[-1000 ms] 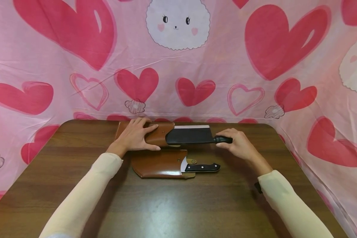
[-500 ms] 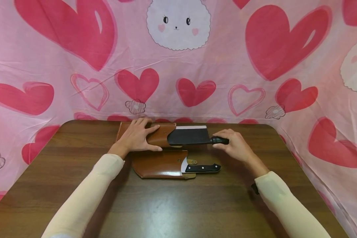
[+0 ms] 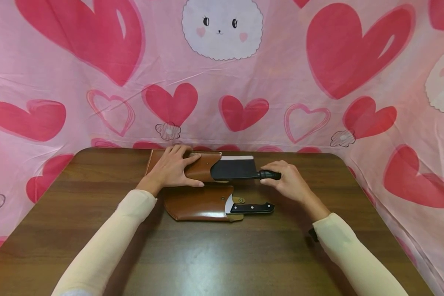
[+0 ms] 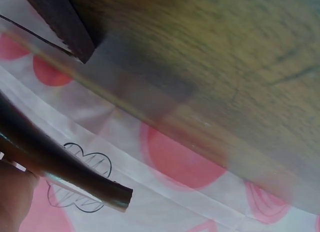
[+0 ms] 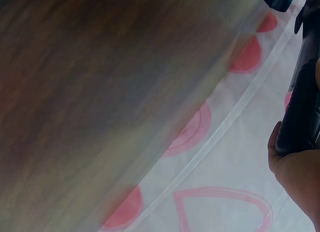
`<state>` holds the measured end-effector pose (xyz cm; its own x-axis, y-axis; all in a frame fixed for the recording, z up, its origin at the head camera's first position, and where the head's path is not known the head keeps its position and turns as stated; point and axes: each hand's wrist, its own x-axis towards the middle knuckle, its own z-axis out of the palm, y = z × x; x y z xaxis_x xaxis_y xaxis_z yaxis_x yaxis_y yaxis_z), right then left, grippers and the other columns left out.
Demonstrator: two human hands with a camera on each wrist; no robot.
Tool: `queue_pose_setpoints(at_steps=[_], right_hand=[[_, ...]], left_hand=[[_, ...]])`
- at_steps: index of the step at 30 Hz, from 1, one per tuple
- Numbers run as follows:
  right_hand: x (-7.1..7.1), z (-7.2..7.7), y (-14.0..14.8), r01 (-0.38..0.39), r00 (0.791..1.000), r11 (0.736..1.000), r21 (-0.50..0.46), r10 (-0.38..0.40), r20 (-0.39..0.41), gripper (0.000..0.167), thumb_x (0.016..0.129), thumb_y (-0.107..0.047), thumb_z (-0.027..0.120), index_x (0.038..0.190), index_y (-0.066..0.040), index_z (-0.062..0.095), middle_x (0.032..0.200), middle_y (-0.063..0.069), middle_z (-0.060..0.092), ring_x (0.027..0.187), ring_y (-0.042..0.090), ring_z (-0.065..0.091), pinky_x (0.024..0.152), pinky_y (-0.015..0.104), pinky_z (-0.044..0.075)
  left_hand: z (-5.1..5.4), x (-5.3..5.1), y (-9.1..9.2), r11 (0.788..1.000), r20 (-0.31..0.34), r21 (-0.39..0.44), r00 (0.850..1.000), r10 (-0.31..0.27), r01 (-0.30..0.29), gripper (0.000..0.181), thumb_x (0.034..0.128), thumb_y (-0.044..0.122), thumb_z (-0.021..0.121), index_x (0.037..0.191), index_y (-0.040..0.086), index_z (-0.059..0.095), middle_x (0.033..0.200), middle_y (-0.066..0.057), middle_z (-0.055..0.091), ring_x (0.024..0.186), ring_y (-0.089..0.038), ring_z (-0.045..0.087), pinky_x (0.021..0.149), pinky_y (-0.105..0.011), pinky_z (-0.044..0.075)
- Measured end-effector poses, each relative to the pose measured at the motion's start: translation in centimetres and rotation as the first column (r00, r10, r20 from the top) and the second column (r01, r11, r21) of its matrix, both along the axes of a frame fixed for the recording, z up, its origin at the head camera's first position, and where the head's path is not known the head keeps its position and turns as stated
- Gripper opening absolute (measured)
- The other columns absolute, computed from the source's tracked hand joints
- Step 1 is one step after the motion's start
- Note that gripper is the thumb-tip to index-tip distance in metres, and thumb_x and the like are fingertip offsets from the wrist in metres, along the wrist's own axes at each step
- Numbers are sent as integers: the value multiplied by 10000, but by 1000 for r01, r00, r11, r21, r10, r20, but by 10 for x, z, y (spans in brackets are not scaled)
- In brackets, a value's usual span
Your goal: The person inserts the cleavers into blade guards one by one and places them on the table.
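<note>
In the head view a black-bladed cleaver (image 3: 234, 169) lies partly inside a brown leather sheath (image 3: 203, 166) at the table's back. My left hand (image 3: 172, 167) rests on that sheath with fingers spread. My right hand (image 3: 290, 179) grips the cleaver's black handle (image 3: 269, 174), also visible as a dark handle (image 5: 300, 109) in the right wrist view. The part of the blade within the leather is hidden. Nearer me, a second brown sheath (image 3: 197, 203) holds a knife whose riveted black handle (image 3: 252, 208) sticks out to the right; neither hand grips it.
The brown wooden table (image 3: 207, 255) has rounded back corners. A pink cloth (image 3: 277, 78) with hearts hangs behind it and along both sides. A small brass snap (image 3: 240, 200) shows on a strap beside the nearer knife's handle.
My right hand has moved left with the cleaver, and less of the blade shows outside the sheath. The left hand and the back sheath have shifted slightly right.
</note>
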<state>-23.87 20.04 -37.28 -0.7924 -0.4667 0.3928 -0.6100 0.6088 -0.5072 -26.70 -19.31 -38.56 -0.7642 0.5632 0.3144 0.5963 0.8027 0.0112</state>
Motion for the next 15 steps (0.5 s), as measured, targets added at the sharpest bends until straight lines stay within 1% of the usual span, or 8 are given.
queue_pose_setpoints(at_steps=[2, 7, 15], right_hand=[[0, 0, -1, 1, 1000, 1000, -5, -1, -3, 363, 818, -142, 866, 1152, -43, 763, 1104, 105, 723, 1024, 273, 635, 838, 454, 512], [1, 1, -4, 5, 1000, 1000, -3, -5, -3, 364, 819, -144, 864, 1155, -43, 762, 1107, 106, 724, 1028, 271, 632, 837, 451, 507], [0, 0, -7, 1, 1000, 1000, -4, -1, -11, 369, 821, -135, 862, 1160, -32, 759, 1111, 104, 726, 1033, 271, 635, 838, 460, 510]], left_hand=[[1, -1, 1, 1000, -4, -8, 1000, 1, -2, 1040, 697, 920, 566, 1463, 216, 580, 1350, -138, 500, 1267, -345, 421, 1035, -538, 325], [2, 0, 2, 1000, 9, -8, 1000, 6, -6, 1033, 700, 912, 573, 1467, 219, 575, 1351, -135, 495, 1264, -341, 419, 1026, -531, 329], [3, -1, 4, 1000, -14, 7, 1000, -2, 2, 1031, 680, 914, 593, 1435, 213, 612, 1345, -147, 504, 1260, -355, 438, 1020, -527, 332]])
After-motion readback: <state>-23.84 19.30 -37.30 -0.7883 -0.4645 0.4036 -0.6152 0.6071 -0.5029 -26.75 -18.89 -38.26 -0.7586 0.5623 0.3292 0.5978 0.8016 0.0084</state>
